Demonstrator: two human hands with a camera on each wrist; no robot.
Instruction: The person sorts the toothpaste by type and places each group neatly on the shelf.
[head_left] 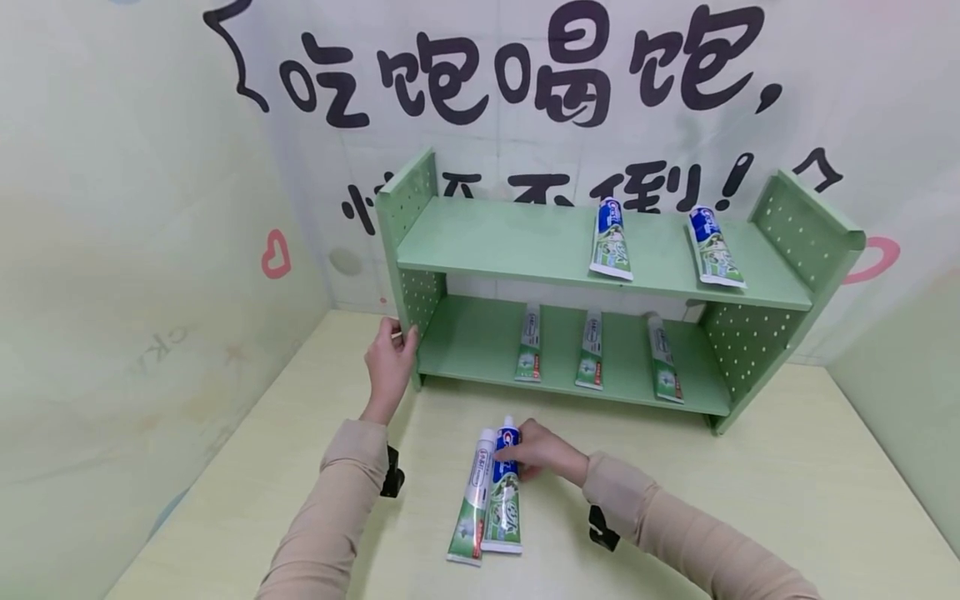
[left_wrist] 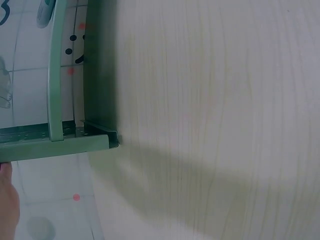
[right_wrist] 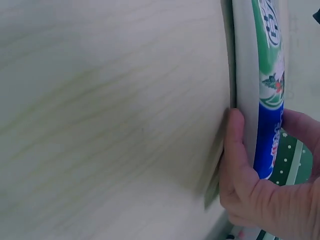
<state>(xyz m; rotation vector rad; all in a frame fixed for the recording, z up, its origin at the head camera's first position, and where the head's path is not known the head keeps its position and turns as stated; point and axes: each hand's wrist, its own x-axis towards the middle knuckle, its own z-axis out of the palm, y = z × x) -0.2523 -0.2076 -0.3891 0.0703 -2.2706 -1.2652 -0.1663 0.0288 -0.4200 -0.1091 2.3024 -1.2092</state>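
Observation:
My right hand (head_left: 542,450) grips a blue, white and green Crest toothpaste tube (head_left: 502,517) near its cap end. In the right wrist view, the fingers and thumb lie on opposite sides of this tube (right_wrist: 270,85). Against its left side lies a silver and green toothpaste tube (head_left: 472,500), partly overlapped by it in the head view. My left hand (head_left: 390,367) touches the outer side of the green shelf's left panel (head_left: 408,192), its fingers bent loosely. Only a bit of that hand (left_wrist: 7,205) shows in the left wrist view, right at the panel's face.
The two-tier green shelf (head_left: 510,233) stands against the wall at the table's back. Its upper board holds two Crest tubes (head_left: 613,242) (head_left: 716,250). On the lower board lie three silver and green tubes (head_left: 528,346). Pale wooden table (head_left: 787,483) surrounds the shelf's front.

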